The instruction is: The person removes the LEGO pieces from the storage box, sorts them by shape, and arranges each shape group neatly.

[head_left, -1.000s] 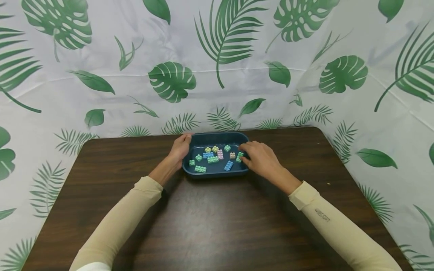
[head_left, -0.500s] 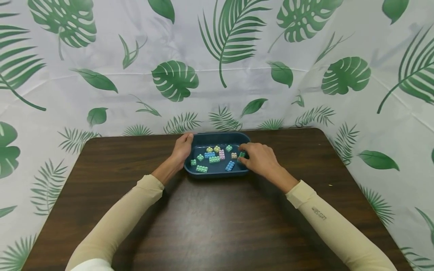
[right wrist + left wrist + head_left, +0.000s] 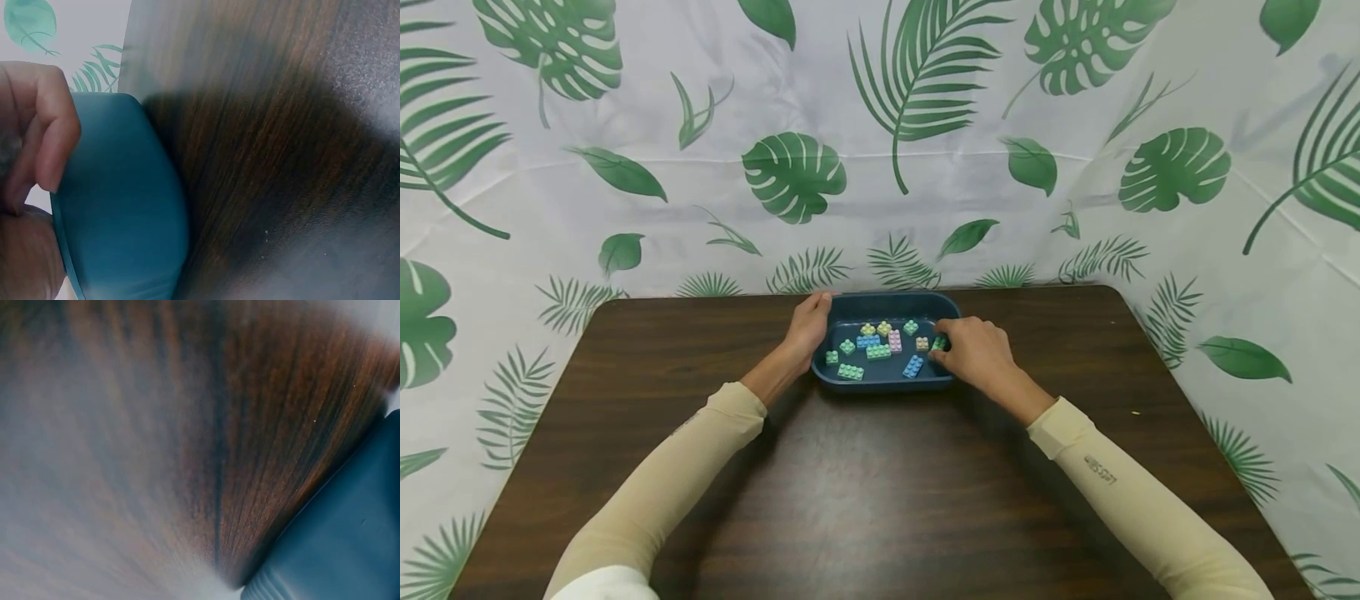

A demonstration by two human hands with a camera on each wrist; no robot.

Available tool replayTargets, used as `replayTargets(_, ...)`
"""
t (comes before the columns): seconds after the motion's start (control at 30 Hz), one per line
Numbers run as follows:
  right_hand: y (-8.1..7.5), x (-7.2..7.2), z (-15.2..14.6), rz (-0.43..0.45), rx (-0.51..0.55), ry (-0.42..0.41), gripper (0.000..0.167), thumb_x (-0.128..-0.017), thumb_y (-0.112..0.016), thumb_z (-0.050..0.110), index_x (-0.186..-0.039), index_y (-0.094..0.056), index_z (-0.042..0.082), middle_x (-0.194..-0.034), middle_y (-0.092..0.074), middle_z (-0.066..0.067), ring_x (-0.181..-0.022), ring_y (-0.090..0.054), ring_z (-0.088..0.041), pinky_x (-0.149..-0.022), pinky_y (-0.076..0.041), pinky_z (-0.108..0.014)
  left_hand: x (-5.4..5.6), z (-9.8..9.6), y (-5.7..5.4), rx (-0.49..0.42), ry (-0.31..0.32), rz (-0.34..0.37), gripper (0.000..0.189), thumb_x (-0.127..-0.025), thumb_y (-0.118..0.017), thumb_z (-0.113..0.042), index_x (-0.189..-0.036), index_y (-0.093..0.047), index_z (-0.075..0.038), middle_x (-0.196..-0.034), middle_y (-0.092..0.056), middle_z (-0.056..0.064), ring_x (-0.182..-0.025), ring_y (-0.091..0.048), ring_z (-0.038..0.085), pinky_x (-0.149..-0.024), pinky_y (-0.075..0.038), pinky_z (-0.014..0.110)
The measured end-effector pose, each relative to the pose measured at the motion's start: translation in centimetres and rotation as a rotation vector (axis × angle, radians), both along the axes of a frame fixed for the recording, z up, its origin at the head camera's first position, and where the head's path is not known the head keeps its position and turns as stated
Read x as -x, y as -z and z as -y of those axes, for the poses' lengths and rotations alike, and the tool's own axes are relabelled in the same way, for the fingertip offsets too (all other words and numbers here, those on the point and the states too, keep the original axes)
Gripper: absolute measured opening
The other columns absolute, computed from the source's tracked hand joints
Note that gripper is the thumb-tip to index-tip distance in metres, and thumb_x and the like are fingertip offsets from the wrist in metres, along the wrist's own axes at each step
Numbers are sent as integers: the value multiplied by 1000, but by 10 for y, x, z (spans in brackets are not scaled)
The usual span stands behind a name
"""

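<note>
In the head view, a dark blue tray [image 3: 880,386] lies on the table, holding several small building bricks. My left hand [image 3: 807,327] grips its left end, thumb at the rim. At the right end, my right hand [image 3: 979,350] reaches in over the rim, thumb and finger pinching a green building brick [image 3: 939,342] that they partly cover. Beside that brick are a peach brick [image 3: 922,343], a blue brick [image 3: 913,367] and a pink brick [image 3: 894,340]. The right wrist view has curled fingers [image 3: 56,137] over the tray's wall [image 3: 125,200]; the brick is hidden there.
More bricks lie in the tray, among them a long green brick [image 3: 851,372] and a yellow brick [image 3: 868,329]. A dark wood table [image 3: 880,483] spreads around the tray. Behind it hangs a white leaf-print cloth [image 3: 715,192].
The right thumb and finger have closed in on the green brick, which now shows less between them. The left hand stays on the tray. The whole view has shifted slightly.
</note>
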State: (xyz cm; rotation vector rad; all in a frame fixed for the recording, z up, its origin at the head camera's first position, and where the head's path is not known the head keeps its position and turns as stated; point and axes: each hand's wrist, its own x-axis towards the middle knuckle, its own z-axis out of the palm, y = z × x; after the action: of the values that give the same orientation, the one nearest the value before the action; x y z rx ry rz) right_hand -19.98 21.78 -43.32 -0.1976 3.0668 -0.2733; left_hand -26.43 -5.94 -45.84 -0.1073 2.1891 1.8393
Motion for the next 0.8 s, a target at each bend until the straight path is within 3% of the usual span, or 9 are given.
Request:
replayTargets(0.5, 0, 1, 6, -40, -87, 16, 50, -90, -84, 42, -130, -74, 15, -110, -78, -16, -80, -68, -32, -61, -55, -47, 2, 0, 1, 9, 5, -6, 48, -117, -32, -39, -153, -53, -14, -164, -47, 9, -158, -35, 29, -131, -24, 50)
replayTargets(0.8, 2, 1, 8, -15, -74, 28, 49, -89, -85, 40, -129, -75, 15, -110, -79, -14, -79, -65, -29, -65, -55, -46, 3, 0, 5, 31, 0, -27, 49, -117, -32, -40, -153, -53, -15, -166, -45, 8, -159, -34, 29, -131, -24, 50)
